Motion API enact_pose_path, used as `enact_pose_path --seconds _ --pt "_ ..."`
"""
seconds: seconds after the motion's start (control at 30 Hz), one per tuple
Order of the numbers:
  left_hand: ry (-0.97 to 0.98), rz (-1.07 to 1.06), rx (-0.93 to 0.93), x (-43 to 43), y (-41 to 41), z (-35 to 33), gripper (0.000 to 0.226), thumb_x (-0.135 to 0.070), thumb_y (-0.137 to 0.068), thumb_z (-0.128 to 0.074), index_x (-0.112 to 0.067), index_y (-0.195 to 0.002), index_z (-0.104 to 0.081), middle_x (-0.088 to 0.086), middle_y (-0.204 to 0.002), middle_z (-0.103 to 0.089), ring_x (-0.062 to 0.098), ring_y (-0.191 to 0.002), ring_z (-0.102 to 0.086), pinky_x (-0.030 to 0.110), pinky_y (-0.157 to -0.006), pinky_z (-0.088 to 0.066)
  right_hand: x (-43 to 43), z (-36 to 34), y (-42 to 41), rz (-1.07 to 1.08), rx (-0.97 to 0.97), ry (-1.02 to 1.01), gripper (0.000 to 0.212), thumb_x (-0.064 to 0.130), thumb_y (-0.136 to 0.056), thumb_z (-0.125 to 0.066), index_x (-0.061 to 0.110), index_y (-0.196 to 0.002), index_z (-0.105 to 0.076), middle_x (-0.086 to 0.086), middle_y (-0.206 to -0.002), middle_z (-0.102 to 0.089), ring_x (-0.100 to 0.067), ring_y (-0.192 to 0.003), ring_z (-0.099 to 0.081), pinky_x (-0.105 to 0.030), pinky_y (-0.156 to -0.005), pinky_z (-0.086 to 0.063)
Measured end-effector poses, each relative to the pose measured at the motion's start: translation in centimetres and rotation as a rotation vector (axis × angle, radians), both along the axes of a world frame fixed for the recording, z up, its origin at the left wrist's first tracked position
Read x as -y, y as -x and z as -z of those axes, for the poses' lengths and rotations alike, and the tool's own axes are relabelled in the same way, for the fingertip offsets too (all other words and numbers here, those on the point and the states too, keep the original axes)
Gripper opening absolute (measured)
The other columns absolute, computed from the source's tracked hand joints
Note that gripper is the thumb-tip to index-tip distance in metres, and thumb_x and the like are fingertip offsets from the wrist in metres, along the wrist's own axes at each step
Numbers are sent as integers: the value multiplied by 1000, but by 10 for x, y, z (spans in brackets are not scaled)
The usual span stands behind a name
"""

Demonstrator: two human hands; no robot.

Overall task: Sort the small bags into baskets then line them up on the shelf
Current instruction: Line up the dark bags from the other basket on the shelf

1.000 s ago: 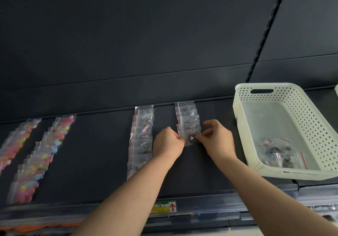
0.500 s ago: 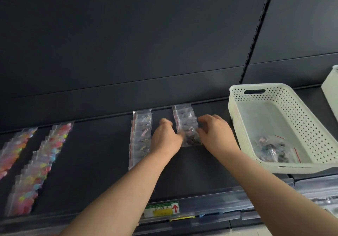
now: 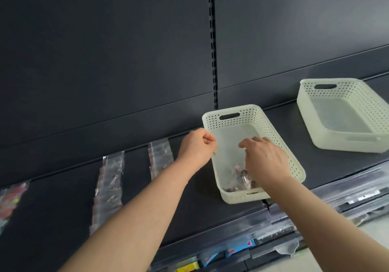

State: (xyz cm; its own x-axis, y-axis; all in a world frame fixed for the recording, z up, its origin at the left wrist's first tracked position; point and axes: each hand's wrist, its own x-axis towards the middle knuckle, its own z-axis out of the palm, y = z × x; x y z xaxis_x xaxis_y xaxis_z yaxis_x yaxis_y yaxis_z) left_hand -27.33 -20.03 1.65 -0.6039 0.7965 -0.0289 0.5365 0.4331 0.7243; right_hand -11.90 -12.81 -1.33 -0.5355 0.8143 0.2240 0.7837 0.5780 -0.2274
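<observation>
A cream perforated basket point(image 3: 280, 143) stands on the dark shelf point(image 3: 189, 200) with a small heap of clear bags point(image 3: 236, 180) at its near end. My right hand point(image 3: 266, 159) hovers inside the basket above that heap, fingers loosely spread and pointing down, holding nothing. My left hand point(image 3: 196, 146) is curled into a fist at the basket's left rim, with nothing visible in it. Left of it lie two rows of clear small bags, the short row point(image 3: 160, 157) partly hidden by my left wrist and the longer row point(image 3: 109, 189) further left.
A second cream basket point(image 3: 357, 101) sits further right on the shelf, with nothing visible inside. Colourful bags point(image 3: 10, 200) lie at the far left edge. A slotted upright point(image 3: 212, 40) splits the dark back panel. Lower shelves hold packaged goods point(image 3: 240, 248).
Both hands left the short row of bags and moved right to the basket. The view swung right, bringing the second basket in.
</observation>
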Motion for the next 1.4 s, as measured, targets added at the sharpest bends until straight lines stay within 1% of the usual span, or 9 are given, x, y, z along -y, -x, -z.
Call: enact_pose_path --seconds 0.37,0.5,0.67,0.83,0.9,1.03,1.17,1.3,1.4 --pt "110 151 -228 -52 -44 -14 11 -20 -88 -65 -28 -95 -70 -17 -84 -64 11 -87 -65 28 -79 -54 -51 3 -37 20 -76 41 41 8 -90 -51 32 -124 -56 10 -113 -61 -14 -107 -53 -29 -65 -46" --pt "377 431 -477 -66 -62 -10 21 -22 -90 -69 -30 -109 -70 -13 -107 -69 12 -103 -61 29 -85 -49 -61 3 -45 -18 -120 52 41 3 -89 -52 27 -122 -58 7 -112 -62 -15 -106 -55 -31 -67 -51" --pt "649 539 -387 -80 -75 1 57 -51 -75 -78 -27 -124 -60 -8 -116 -63 17 -106 -59 35 -87 -52 -72 7 -49 -26 -197 92 42 -4 -87 -52 21 -120 -62 2 -112 -63 -20 -93 -62 -37 -71 -55" --pt "427 409 -510 -80 -78 8 10 -22 -91 -60 -19 -93 -69 1 -93 -65 24 -86 -63 31 -66 -47 -78 8 -51 -39 -228 106 44 -6 -85 -49 19 -119 -62 0 -111 -64 -23 -92 -63 -40 -72 -55" --pt "272 307 -518 -76 -71 3 17 -18 -92 -52 -18 -85 -69 0 -90 -67 23 -77 -61 30 -61 -45 -78 6 -49 -33 -246 123 46 -5 -86 -46 20 -121 -62 0 -113 -65 -24 -94 -63 -40 -75 -54" --pt "-44 13 -90 -64 -46 -9 20 -15 -92 -52 -19 -81 -68 -2 -89 -72 19 -77 -68 35 -69 -58 -69 -12 -32 -57 -385 212 36 7 -96 -40 17 -125 -59 1 -117 -66 -21 -104 -62 -32 -86 -50" --pt "-264 -191 506 -36 -27 -23 18 -2 -97 -49 -7 -96 -67 9 -91 -69 15 -75 -66 28 -70 -60 -47 -34 5 -147 -667 620 33 29 -97 -47 18 -127 -56 2 -110 -67 -16 -105 -61 -40 -95 -50" --pt "-375 -256 737 6 -7 -23 15 -1 -99 -50 -5 -97 -64 10 -83 -70 17 -78 -69 27 -72 -59 -12 -44 41 -252 -696 912 45 33 -87 -66 14 -127 -56 5 -103 -69 -13 -100 -65 -37 -93 -53" --pt "-369 -288 739 36 10 -16 11 -4 -97 -54 -8 -96 -65 7 -86 -69 16 -78 -66 26 -70 -57 16 -46 57 -273 -720 930 15 13 -83 -70 16 -98 -70 -5 -82 -73 -21 -83 -71 -33 -80 -59"
